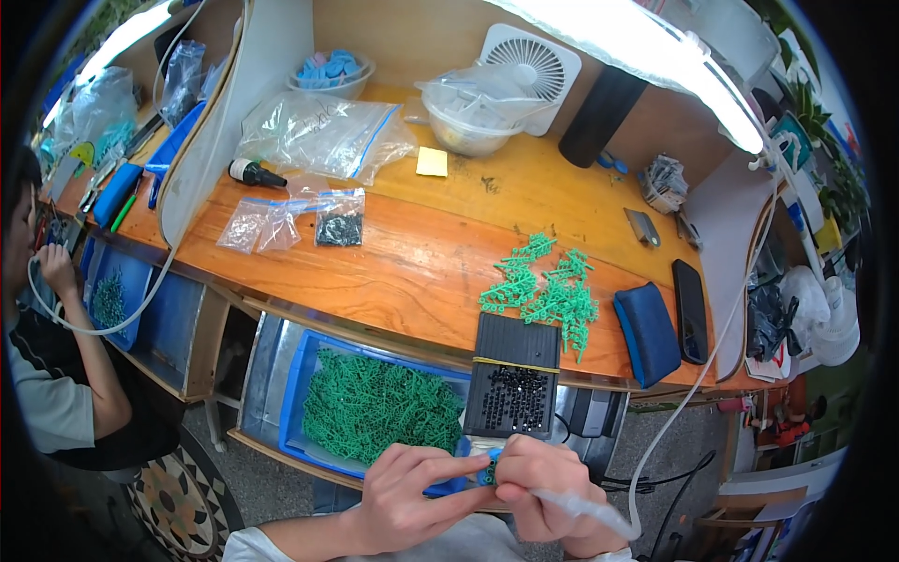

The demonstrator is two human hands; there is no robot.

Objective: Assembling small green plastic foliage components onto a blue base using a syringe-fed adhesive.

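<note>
My left hand (409,495) is at the lower middle, its fingers closed at the tips on a small green piece (486,476) with something bright blue beside it. Most of that piece is hidden by fingers. Close against it on the right, my right hand (551,487) is curled round a translucent tube (585,510), which joins a thin white hose (646,459). Just beyond both hands sits a black tray (518,339) with a yellow band across it and many tiny black pieces (510,398). To the left, a blue bin (292,398) holds a heap of green branched pieces (379,407).
More green branched pieces (543,290) lie on the wooden bench (393,290). A blue pouch (646,334) and a black phone (690,311) lie right. Plastic bags (318,131), a small bottle (255,173) and a fan (534,70) stand farther back. Another person (66,375) sits left.
</note>
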